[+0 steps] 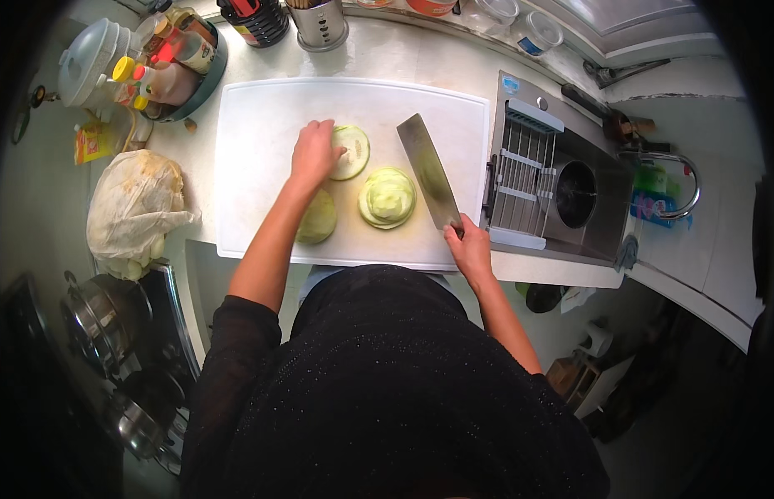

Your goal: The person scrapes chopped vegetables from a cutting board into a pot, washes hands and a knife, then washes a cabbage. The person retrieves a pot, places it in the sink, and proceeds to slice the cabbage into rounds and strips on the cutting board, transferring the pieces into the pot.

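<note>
My left hand (313, 150) grips the left side of a round, pale green slice of squash or gourd (354, 156); seeds show at its middle. Below it, a rounded green squash piece (317, 219) lies partly hidden by my left forearm. A stack of pale green squash slices (387, 198) sits near the middle of the white cutting board (262, 131). In my right hand (471, 248) is the handle of a Chinese cleaver (429, 168). Its wide, wet-looking blade points away from me over the board's right side, apart from the stack.
Right of the board is a steel sink (605, 212) with a drying rack (524, 174) and a curved faucet (695, 187). At left stand a tray of sauce bottles (174, 75) and a bulging plastic bag (137, 199). A utensil holder (319, 25) stands behind the board.
</note>
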A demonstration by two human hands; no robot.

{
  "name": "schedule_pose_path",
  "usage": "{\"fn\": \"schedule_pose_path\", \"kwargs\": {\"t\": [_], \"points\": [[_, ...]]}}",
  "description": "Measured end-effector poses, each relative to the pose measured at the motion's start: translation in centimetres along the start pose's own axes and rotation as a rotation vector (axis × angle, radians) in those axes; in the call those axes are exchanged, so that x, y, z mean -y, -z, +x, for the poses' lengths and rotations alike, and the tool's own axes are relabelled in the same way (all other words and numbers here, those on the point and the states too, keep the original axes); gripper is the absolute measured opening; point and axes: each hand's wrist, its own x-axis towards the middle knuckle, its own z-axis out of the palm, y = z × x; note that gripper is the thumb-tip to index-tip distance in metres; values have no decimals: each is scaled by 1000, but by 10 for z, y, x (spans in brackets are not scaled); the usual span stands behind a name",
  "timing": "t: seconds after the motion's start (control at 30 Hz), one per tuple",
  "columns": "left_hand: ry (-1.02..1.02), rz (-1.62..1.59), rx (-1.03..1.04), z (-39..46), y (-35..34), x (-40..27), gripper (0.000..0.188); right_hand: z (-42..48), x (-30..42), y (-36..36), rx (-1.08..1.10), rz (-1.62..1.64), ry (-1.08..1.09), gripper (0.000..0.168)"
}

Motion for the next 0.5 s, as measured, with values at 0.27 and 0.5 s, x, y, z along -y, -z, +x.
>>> {"fn": "schedule_pose_path", "kwargs": {"t": [0.27, 0.5], "points": [[-56, -143, 278, -53, -21, -71, 61, 0, 0, 0, 14, 82, -73, 29], [67, -44, 505, -37, -19, -78, 70, 2, -3, 0, 17, 130, -118, 29]]}}
